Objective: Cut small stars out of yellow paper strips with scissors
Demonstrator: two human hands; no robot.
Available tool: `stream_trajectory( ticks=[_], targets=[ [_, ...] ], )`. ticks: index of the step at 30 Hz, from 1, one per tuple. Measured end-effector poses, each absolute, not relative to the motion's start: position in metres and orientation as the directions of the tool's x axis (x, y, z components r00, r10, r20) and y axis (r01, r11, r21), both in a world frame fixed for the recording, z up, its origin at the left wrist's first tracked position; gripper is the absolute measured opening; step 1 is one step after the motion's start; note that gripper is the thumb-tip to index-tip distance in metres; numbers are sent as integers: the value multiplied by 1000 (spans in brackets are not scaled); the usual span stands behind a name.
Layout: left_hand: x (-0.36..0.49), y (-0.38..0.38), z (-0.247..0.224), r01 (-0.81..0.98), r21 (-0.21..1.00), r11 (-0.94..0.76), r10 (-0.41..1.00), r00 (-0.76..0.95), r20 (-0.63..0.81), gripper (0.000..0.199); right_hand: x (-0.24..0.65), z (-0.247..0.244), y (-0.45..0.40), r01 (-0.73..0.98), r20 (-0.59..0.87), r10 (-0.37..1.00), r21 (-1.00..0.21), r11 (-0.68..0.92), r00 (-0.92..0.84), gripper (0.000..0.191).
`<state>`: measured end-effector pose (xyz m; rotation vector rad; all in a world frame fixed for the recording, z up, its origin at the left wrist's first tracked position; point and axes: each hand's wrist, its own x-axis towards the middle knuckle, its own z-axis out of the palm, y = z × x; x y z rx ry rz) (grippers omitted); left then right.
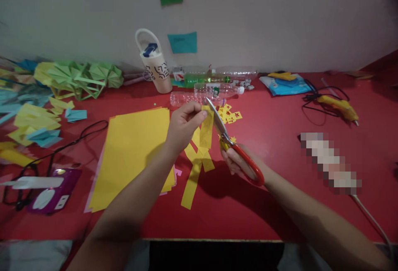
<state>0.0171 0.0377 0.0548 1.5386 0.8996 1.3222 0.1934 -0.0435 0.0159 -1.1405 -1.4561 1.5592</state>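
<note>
One yellow paper strip [206, 132] hangs from the left hand [185, 124], pinched at its top end; the right hand [234, 161] is closed round red-handled scissors [226, 137], held up against the strip's right side; other strips [190, 187] lie crossed on the red table [217, 221] below; yellow sheets [133, 151] lie stacked to their left; star-punched scraps [230, 116] lie beyond, near clear bottles [228, 90].

**Left hand [185, 122] and right hand [235, 160], bare**

Left: pinching, thumb [199, 119] extended. Right: lower, fingers [229, 162] curled in a grip. Left forearm [143, 180] and right forearm [306, 211]: uncovered, slanting inward from below, converging toward the hands.
</note>
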Motion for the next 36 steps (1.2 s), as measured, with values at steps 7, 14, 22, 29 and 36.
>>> stream_trajectory(
  ticks=[7, 14, 22, 29, 36],
  targets=[
    [20, 36, 54, -14, 937, -350, 926, 144, 348, 20, 190, 16, -45, 69, -168, 934, -986, -154, -315, 61],
    [21, 34, 53, -1, 933, -361, 925, 124, 358, 20, 190, 14, -45, 84, -145, 939, -989, -125, -313, 62],
    [21, 33, 54, -4, 938, -347, 931, 121, 345, 20, 190, 16, -44, 84, -141, 939, -989, -120, -313, 62],
    [21, 33, 54, -10, 941, -339, 933, 120, 338, 22, 191, 15, -42, 70, -120, 934, -992, -102, -337, 60],
    [20, 35, 55, -34, 946, -321, 937, 136, 323, 22, 194, 12, -41, 88, -119, 935, -992, -94, -334, 57]
  ],
)
